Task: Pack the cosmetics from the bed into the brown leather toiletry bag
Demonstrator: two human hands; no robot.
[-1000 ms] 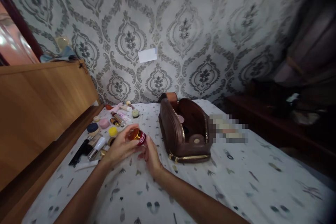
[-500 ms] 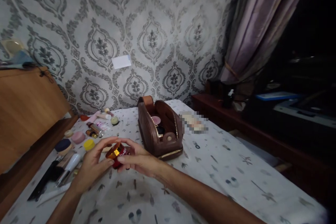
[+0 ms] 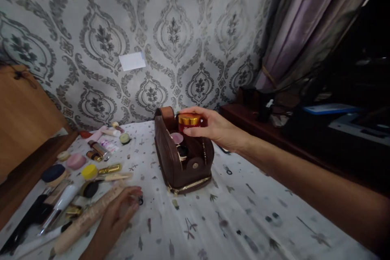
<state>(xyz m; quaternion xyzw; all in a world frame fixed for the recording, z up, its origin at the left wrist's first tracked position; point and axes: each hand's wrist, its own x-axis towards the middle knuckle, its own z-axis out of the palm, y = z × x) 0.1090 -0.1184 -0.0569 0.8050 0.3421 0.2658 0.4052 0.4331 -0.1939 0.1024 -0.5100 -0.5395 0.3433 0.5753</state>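
My right hand (image 3: 215,128) grips a red cream jar (image 3: 190,122) with a shiny gold lid, upright, over the far part of the brown makeup bag (image 3: 164,158). The bag stands unzipped at the top; a round pink item (image 3: 176,138) and a black-lidded item (image 3: 183,152) show inside it. Low over the bed sheet, my left hand (image 3: 122,207) is loosely curled, thumb and fingers apart, with nothing seen in it. Beside it lies a long beige tube (image 3: 91,213). A gold tube (image 3: 110,168) and a yellow-lidded jar (image 3: 89,172) lie just beyond.
Several cosmetics spread along the left, among them a pink jar (image 3: 76,161), a navy-lidded jar (image 3: 54,174), brushes (image 3: 59,203) and a green-topped pot (image 3: 124,138). A wooden panel (image 3: 27,118) borders the left. Dark red furniture (image 3: 234,117) stands at right, below a curtain (image 3: 301,32).
My right hand has carried the red jar up and right from between both hands to above the bag. My left hand has let go of it and dropped lower on the left.
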